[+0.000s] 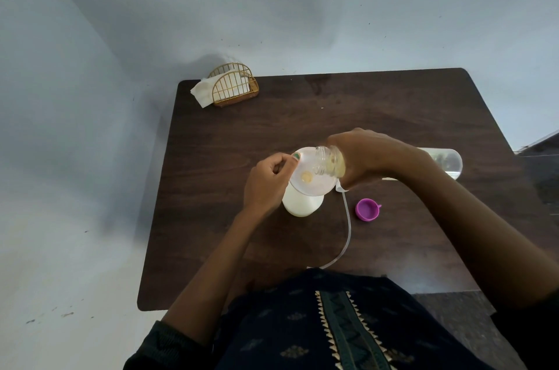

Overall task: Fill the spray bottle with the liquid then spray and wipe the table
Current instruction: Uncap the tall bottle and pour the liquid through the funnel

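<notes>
Head view, frame centre: right hand (367,158) is gripping the tilted bottle (328,161), pouring; left hand (266,185) fingers are pinching the funnel (313,176) rim, steadying it on the spray bottle (301,203).

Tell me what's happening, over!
Right hand tips clear bottle over funnel. Left hand steadies funnel on white spray bottle. Purple cap and loose tube nearby.
</notes>
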`<action>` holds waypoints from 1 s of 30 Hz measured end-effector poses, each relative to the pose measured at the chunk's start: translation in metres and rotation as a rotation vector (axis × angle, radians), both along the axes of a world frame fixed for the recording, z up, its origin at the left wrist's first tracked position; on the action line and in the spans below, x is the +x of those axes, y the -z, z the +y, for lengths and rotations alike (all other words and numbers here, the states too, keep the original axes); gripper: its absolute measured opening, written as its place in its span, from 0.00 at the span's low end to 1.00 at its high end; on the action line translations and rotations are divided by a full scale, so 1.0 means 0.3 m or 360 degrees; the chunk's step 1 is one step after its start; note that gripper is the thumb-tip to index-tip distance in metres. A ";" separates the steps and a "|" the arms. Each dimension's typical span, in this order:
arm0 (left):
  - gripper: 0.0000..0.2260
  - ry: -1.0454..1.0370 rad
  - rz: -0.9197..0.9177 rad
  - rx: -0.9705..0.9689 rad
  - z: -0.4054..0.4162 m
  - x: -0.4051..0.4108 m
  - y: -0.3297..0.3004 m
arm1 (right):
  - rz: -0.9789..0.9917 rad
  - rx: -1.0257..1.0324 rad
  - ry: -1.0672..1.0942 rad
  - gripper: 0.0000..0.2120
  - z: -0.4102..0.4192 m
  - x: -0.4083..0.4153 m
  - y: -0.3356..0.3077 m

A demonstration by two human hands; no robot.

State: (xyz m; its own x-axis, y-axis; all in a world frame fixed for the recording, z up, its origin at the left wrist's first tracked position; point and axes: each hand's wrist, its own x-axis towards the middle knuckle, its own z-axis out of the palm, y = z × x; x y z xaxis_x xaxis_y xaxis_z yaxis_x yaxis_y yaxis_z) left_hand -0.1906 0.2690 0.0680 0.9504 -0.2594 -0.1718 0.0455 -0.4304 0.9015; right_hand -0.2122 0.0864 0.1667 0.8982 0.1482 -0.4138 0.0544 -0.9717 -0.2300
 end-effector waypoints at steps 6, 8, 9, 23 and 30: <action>0.15 -0.0011 -0.0003 -0.0015 0.001 0.000 0.003 | 0.0001 -0.0004 -0.0004 0.28 0.001 -0.002 -0.005; 0.15 -0.0005 -0.0001 -0.0024 0.000 0.000 0.002 | 0.0019 0.0000 0.0004 0.28 0.002 -0.001 -0.004; 0.15 -0.0001 0.0001 -0.0030 -0.001 0.000 0.001 | 0.0029 0.0004 0.0009 0.28 0.003 0.000 -0.005; 0.12 0.0000 0.0011 -0.0045 0.002 -0.003 0.002 | 0.0029 -0.0013 0.0023 0.26 0.007 -0.009 -0.013; 0.17 -0.0004 -0.0004 -0.0043 0.002 -0.004 0.003 | 0.0030 0.0015 0.0026 0.26 0.007 -0.012 -0.015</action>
State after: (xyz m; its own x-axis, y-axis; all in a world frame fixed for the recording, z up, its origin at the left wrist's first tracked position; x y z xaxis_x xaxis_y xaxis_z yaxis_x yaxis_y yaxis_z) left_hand -0.1917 0.2696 0.0672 0.9515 -0.2613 -0.1622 0.0441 -0.4060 0.9128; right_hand -0.2157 0.0886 0.1712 0.8926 0.1374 -0.4295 0.0340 -0.9702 -0.2399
